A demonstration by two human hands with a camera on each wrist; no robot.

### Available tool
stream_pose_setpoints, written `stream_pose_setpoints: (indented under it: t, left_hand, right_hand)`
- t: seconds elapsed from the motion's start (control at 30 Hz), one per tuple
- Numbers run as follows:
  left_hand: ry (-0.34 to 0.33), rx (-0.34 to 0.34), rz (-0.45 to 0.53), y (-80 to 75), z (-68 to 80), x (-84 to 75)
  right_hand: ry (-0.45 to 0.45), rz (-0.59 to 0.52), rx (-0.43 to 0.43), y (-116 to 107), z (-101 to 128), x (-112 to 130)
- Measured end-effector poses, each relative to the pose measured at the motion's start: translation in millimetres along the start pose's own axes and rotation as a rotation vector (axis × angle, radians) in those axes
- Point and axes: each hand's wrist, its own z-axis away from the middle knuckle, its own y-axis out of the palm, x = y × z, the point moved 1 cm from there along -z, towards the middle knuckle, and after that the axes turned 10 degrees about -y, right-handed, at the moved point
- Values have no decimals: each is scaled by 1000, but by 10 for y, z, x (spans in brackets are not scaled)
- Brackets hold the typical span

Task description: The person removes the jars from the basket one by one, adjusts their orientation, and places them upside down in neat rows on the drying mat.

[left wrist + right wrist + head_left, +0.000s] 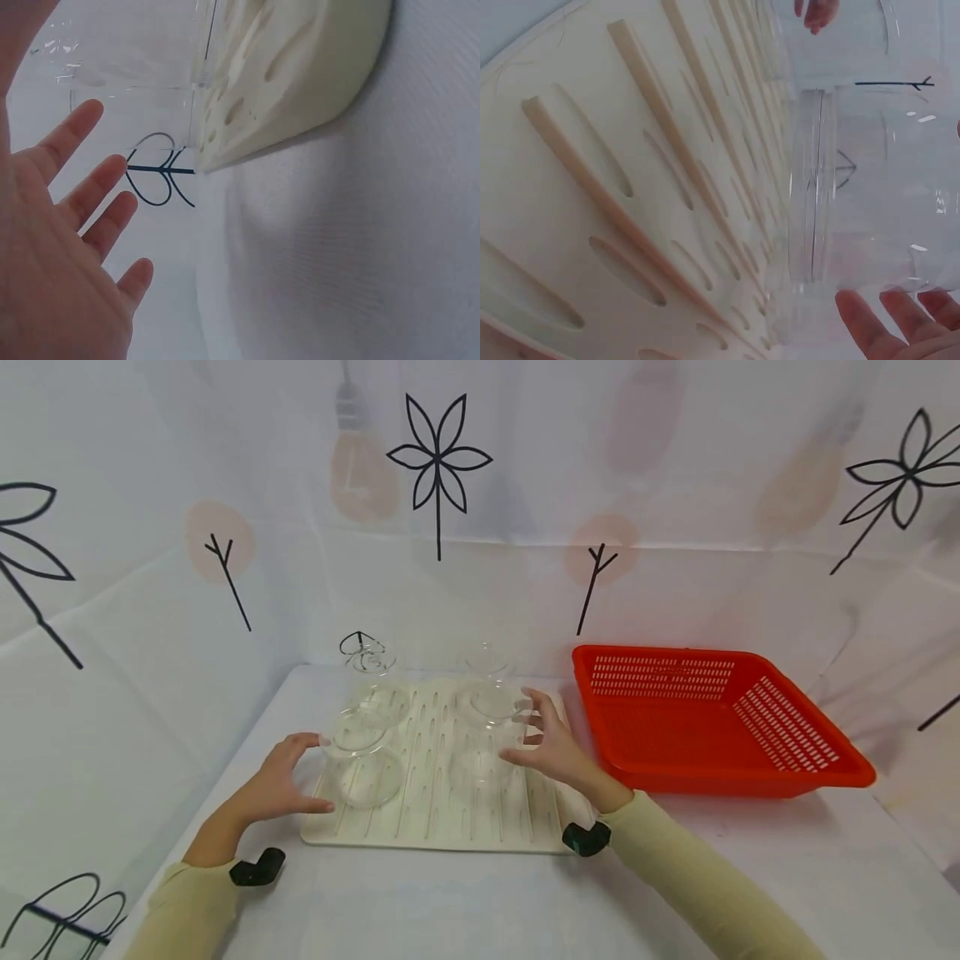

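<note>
Several see-through vessels stand on a cream ridged drying mat [427, 827], each with a wide lower part and a narrower top. My left hand [277, 781] is beside the front-left clear vessel [367, 781], thumb and fingers spread apart. In the left wrist view, the fingers [112, 176] extend loosely with nothing in them. To the right of the front-right clear vessel [480, 760], my right hand [551, 743] has its fingers spread and slightly bent. The right wrist view has its fingertips [851, 304] right at that vessel's side.
A red plastic basket [660, 760] with slotted walls stands on the right of the white-covered table [420, 902]. Two more clear vessels stand behind the front pair, near the patterned white backdrop [510, 593]. Black wrist devices [257, 867] sit on both sleeves.
</note>
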Motion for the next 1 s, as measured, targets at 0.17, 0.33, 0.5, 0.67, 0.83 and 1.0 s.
stream_pose_setpoints:
  t: [0.17, 0.33, 0.5, 0.67, 0.83, 1.0]
  left_hand:
    - [-1, 16, -70, 26, -17, 60]
    - [16, 37, -107, 49, -19, 122]
    - [-5, 69, -142, 57, -11, 131]
    - [-34, 103, -175, 64, -4, 115]
    - [-41, 118, -197, 69, 5, 109]
    - [-53, 137, -206, 79, 10, 125]
  right_hand:
    - [29, -1, 56, 3, 5, -64]
    - [9, -20, 97, -6, 18, -87]
    - [4, -45, 130, -9, 14, -175]
    - [19, -35, 150, -4, 27, -190]
    - [18, -15, 159, -3, 39, -168]
    - [18, -20, 165, -3, 33, -146]
